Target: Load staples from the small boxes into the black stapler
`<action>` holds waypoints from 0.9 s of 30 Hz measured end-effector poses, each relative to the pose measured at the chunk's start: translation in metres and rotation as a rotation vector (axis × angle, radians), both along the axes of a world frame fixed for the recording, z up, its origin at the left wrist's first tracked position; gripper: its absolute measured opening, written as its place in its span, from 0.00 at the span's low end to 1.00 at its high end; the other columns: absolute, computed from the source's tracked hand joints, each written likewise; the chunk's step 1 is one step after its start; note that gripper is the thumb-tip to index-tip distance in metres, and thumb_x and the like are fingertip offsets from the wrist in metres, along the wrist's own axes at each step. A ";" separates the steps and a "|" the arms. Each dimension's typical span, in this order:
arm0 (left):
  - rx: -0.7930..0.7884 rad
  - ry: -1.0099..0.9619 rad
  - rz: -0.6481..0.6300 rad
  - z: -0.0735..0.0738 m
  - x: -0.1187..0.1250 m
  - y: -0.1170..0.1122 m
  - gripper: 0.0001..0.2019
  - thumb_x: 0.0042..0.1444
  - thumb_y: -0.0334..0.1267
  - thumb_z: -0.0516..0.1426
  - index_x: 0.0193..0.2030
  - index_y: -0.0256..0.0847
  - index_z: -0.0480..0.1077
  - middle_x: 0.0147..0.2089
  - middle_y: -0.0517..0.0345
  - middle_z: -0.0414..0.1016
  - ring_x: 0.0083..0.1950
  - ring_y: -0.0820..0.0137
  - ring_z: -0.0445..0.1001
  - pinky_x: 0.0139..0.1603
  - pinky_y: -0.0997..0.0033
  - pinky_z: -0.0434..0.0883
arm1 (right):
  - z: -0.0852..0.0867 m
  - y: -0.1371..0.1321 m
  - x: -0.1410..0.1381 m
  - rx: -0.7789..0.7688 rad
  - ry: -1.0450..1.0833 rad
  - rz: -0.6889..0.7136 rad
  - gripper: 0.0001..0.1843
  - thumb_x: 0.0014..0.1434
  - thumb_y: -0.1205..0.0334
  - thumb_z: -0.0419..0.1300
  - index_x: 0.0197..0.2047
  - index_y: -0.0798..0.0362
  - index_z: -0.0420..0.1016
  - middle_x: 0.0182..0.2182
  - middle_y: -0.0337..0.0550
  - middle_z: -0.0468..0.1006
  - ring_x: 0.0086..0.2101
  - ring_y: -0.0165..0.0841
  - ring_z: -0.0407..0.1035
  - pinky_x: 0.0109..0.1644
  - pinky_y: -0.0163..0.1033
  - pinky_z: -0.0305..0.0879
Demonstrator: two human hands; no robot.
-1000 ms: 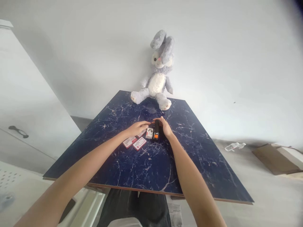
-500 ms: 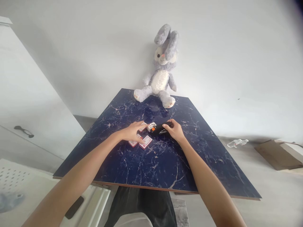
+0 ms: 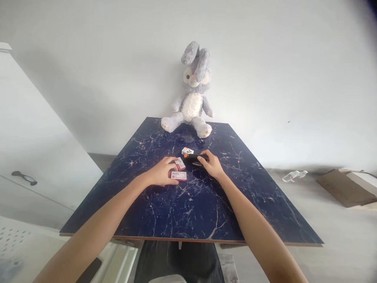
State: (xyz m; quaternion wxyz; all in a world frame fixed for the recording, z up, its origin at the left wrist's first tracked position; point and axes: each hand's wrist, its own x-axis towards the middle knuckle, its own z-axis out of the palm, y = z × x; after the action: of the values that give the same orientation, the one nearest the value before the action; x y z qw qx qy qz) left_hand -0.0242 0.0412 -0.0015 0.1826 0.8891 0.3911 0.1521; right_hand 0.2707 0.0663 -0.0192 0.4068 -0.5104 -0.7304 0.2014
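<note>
My left hand (image 3: 161, 171) curls round several small red-and-white boxes on the table. One red-and-white box (image 3: 178, 176) lies between its thumb and fingers, and another box (image 3: 180, 164) touches the fingertips. The palm hides part of the group. In my right hand (image 3: 212, 164) is a black stapler (image 3: 196, 158) with an orange tip pointing left, held between thumb and fingers. Just beyond the orange tip sits a small white box (image 3: 187, 151) with dark and red print.
A grey plush rabbit (image 3: 193, 104) sits at the far edge of the blue marbled table (image 3: 188, 216), against the wall. To the right, a clear bottle (image 3: 293, 175) and a cardboard box (image 3: 347, 188) lie on the floor. A white cabinet (image 3: 38, 145) stands left.
My left hand has drawn the red-and-white boxes closer together and turned them. The stapler has swung slightly and now lies nearer than the white box. The view has shifted a little.
</note>
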 end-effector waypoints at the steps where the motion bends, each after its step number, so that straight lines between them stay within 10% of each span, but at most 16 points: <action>1: -0.005 -0.016 -0.007 0.001 0.001 -0.001 0.20 0.49 0.58 0.66 0.41 0.46 0.76 0.70 0.49 0.59 0.71 0.44 0.55 0.62 0.42 0.66 | 0.000 0.000 0.001 -0.005 0.013 0.020 0.17 0.63 0.44 0.56 0.42 0.50 0.71 0.30 0.38 0.76 0.30 0.36 0.68 0.37 0.40 0.62; 11: 0.182 -0.426 0.181 0.010 0.008 -0.012 0.17 0.55 0.48 0.64 0.47 0.43 0.70 0.44 0.55 0.78 0.41 0.64 0.76 0.41 0.65 0.70 | 0.000 -0.002 -0.007 -0.022 0.060 0.123 0.16 0.65 0.47 0.55 0.45 0.49 0.73 0.39 0.40 0.79 0.38 0.38 0.72 0.46 0.43 0.66; 16: 0.152 -0.312 0.083 0.011 0.009 -0.014 0.15 0.54 0.48 0.63 0.45 0.44 0.72 0.46 0.53 0.77 0.45 0.61 0.75 0.46 0.60 0.71 | 0.004 -0.006 -0.011 0.147 0.009 0.080 0.17 0.69 0.48 0.50 0.51 0.48 0.74 0.47 0.45 0.79 0.47 0.41 0.71 0.55 0.47 0.65; 20: 0.075 -0.183 -0.082 0.011 0.008 -0.011 0.15 0.56 0.52 0.63 0.45 0.46 0.77 0.67 0.49 0.65 0.67 0.50 0.63 0.64 0.47 0.64 | 0.008 -0.010 -0.013 0.183 -0.090 0.105 0.24 0.73 0.48 0.42 0.46 0.48 0.77 0.43 0.45 0.80 0.45 0.41 0.71 0.54 0.47 0.64; 27: 0.116 -0.063 0.208 -0.006 0.008 0.000 0.28 0.61 0.54 0.57 0.66 0.48 0.67 0.72 0.46 0.59 0.71 0.44 0.55 0.67 0.37 0.56 | 0.009 -0.010 -0.010 0.208 -0.106 0.088 0.27 0.74 0.47 0.39 0.45 0.48 0.78 0.41 0.45 0.80 0.45 0.42 0.71 0.53 0.46 0.64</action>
State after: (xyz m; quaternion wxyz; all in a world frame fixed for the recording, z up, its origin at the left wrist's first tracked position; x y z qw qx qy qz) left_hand -0.0160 0.0415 -0.0077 0.1265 0.8476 0.4659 0.2204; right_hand 0.2605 0.0567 -0.0104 0.4094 -0.4428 -0.7894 0.1150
